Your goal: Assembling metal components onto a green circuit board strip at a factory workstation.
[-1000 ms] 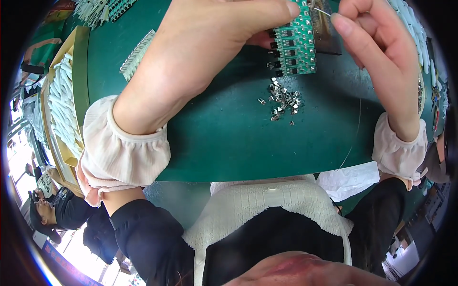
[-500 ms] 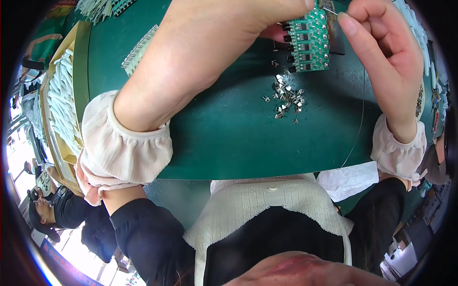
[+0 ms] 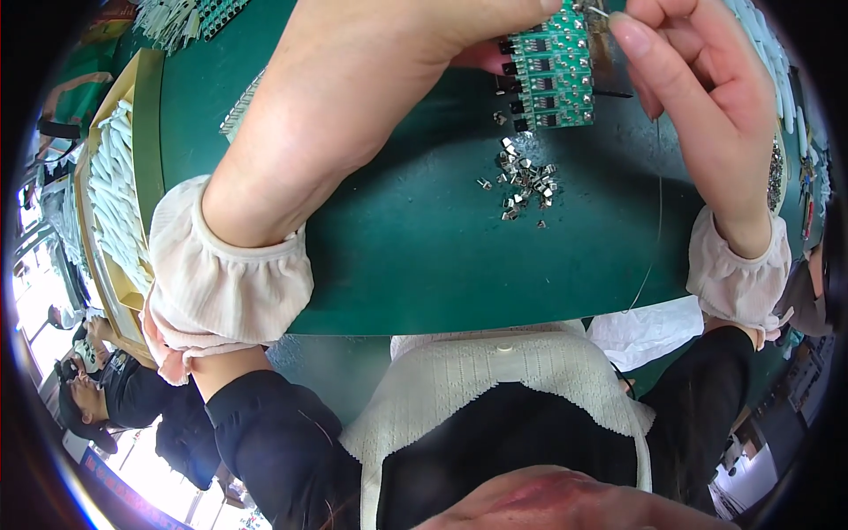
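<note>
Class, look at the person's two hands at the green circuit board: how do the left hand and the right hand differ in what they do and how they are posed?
The left hand grips the green circuit board by its edge, its back broad toward the camera; the right hand pinches a small metal piece between fingertips at the board's top corner. The left forearm crosses the green mat at a slant; the right stands steeper. Both wear cream gathered cuffs.

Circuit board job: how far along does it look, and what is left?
Done: the green circuit board already carries a row of black components along its left edge. In hand: left hand grips the board while right hand pinches a small metal part at its top. Left: a pile of loose metal parts lies on the green mat.
</note>
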### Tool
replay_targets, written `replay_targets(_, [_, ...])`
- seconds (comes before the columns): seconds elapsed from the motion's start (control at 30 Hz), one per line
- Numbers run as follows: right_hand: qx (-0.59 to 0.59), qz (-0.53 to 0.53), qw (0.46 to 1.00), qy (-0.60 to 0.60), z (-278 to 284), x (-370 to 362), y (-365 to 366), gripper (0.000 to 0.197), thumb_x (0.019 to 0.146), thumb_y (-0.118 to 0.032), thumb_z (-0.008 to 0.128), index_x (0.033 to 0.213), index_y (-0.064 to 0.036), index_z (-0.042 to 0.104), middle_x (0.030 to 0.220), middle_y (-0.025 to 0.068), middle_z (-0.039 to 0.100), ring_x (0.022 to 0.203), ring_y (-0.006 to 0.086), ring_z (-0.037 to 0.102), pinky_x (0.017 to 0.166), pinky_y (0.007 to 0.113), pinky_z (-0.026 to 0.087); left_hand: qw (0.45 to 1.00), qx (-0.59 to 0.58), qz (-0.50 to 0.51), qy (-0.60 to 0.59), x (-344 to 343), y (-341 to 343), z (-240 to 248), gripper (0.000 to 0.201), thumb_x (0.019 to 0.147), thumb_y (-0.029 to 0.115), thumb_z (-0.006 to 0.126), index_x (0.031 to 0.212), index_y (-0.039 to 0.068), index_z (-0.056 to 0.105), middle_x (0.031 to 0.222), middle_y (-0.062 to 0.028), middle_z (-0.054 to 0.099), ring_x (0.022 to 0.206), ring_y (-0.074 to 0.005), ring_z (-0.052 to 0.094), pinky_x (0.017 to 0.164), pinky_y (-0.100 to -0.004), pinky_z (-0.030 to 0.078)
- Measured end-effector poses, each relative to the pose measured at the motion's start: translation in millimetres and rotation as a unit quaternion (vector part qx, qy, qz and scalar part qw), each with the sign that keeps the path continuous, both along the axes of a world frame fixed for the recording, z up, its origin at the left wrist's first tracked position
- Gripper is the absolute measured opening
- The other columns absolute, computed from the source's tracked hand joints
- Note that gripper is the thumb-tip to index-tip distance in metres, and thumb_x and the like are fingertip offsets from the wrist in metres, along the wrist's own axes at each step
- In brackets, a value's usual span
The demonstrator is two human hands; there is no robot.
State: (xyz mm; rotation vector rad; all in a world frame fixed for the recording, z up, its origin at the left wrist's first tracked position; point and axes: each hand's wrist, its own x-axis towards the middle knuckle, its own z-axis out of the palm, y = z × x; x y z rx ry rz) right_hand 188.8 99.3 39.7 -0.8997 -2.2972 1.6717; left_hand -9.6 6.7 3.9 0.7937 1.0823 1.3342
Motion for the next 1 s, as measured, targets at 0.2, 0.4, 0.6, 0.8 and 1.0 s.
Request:
replay_targets(0.2, [-0.026,0.009,0.999,0.030,-1,10,1,0.005,0.093,-0.002,0.071,0.095,-0.0022,0.067,0.081,-0.0024,0.060,0.067,0.0035,0.053,0.059,0.020,0.040,1.000,-0.017,-0.010,0.013,-3,-4,-1,0.025,0.096,0.001,0.069,0.113,0.004,0.051,0.098,-0.0054,0.071,0.078,-0.0079,0.066,0.068,-0.0213,0.052])
replay_targets(0.4, [0.259,0.106,0.957,-0.070,-24,25,4,0.008,0.091,-0.004,0.071,0.091,-0.0014,0.063,0.079,0.0014,0.060,0.066,0.0093,0.057,0.058,0.024,0.043,0.999,-0.043,-0.012,0.028,-1,-4,-1,0.025,0.096,0.001,0.070,0.112,0.003,0.051,0.095,-0.0037,0.070,0.078,-0.0064,0.065,0.068,-0.0209,0.051])
replay_targets(0.6, [0.311,0.187,0.932,0.003,-44,26,-8,0.019,0.079,0.003,0.074,0.096,0.0010,0.065,0.086,0.0128,0.061,0.075,0.0274,0.065,0.066,0.037,0.052,0.999,-0.031,-0.004,0.009,-6,-2,-9,0.026,0.095,0.002,0.071,0.113,0.003,0.052,0.096,-0.0047,0.071,0.079,-0.0081,0.066,0.069,-0.0220,0.052])
replay_targets(0.8, [0.301,0.206,0.931,0.013,-48,24,-9,0.021,0.078,0.002,0.076,0.096,0.0013,0.066,0.084,0.0118,0.060,0.077,0.0273,0.066,0.068,0.038,0.053,0.999,-0.031,-0.007,-0.013,-4,-1,-10,0.026,0.094,0.002,0.072,0.113,0.003,0.052,0.097,-0.0051,0.071,0.080,-0.0085,0.067,0.070,-0.0220,0.053])
replay_targets(1.0, [0.260,0.195,0.946,-0.004,-40,21,-10,0.017,0.080,0.004,0.074,0.094,0.0009,0.066,0.085,0.0113,0.065,0.072,0.0238,0.068,0.059,0.033,0.051,0.983,0.159,-0.090,-0.008,-20,12,-55,0.021,0.094,0.001,0.071,0.107,0.004,0.055,0.096,-0.0038,0.070,0.079,-0.0079,0.065,0.071,-0.0217,0.052])
